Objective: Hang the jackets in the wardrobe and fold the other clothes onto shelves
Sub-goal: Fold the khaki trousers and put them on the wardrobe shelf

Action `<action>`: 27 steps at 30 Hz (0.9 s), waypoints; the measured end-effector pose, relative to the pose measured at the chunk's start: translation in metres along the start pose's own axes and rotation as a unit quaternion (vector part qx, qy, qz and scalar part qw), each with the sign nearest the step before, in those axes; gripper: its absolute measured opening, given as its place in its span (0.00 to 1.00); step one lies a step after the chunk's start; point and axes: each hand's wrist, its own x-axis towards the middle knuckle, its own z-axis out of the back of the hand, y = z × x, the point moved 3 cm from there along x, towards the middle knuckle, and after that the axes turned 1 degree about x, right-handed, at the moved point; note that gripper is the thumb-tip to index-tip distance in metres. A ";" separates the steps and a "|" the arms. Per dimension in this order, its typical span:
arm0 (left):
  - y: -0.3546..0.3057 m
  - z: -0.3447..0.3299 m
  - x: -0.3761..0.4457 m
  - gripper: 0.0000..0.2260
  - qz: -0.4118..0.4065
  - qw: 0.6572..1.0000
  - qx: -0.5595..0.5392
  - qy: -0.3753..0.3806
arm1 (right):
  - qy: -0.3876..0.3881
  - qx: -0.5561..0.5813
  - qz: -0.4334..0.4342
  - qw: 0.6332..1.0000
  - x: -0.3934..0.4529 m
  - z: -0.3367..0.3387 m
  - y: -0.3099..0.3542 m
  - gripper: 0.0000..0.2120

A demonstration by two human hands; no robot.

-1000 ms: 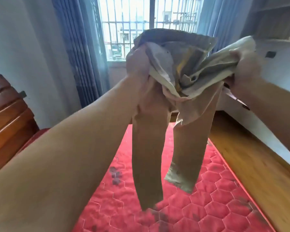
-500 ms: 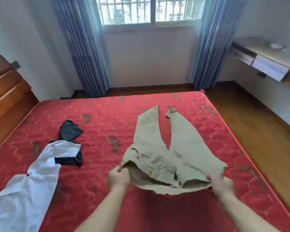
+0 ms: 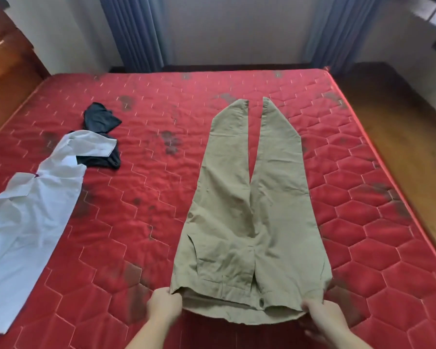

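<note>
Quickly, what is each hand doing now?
Left hand: grips the khaki trousers at the waistband corner.
Right hand: grips the other waistband corner.

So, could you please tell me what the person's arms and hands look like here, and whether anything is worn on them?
Both forearms are bare as far as the frame shows: no sleeves, gloves, watch or bracelet are visible. The left hand and right hand show no rings that I can make out. Only the lower forearms appear, entering from the bottom edge.

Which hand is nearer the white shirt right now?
Left. The left hand holds the trousers' waistband corner on the side toward the white shirt; the right hand holds the far corner.
</note>
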 end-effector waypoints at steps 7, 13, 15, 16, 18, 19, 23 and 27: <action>0.072 -0.023 -0.002 0.10 0.025 0.999 -0.020 -0.002 | 0.047 -0.015 -0.051 0.997 0.010 -0.020 -0.093 0.07; 0.104 -0.017 0.019 0.18 -0.004 0.985 -0.165 -0.055 | 0.094 0.023 -0.054 0.994 0.007 -0.058 -0.142 0.06; 0.112 -0.009 0.027 0.17 -0.017 0.977 -0.185 -0.104 | 0.109 0.041 -0.060 0.991 0.003 -0.081 -0.154 0.07; 0.118 -0.005 0.031 0.17 -0.014 0.971 -0.204 -0.125 | 0.119 0.044 -0.064 0.990 0.000 -0.096 -0.159 0.07; 0.129 -0.001 0.036 0.17 0.009 0.957 -0.263 -0.123 | 0.136 0.048 -0.071 0.987 -0.009 -0.127 -0.169 0.08; 0.135 -0.001 0.036 0.18 0.026 0.948 -0.298 -0.105 | 0.143 0.049 -0.070 0.986 -0.014 -0.141 -0.173 0.08; 0.150 -0.015 0.024 0.34 0.048 0.939 -0.340 -0.027 | 0.139 0.051 -0.053 0.987 -0.025 -0.175 -0.182 0.11; 0.143 -0.029 -0.004 0.35 -0.009 0.970 -0.235 -0.056 | 0.147 0.009 -0.049 0.988 -0.027 -0.162 -0.183 0.12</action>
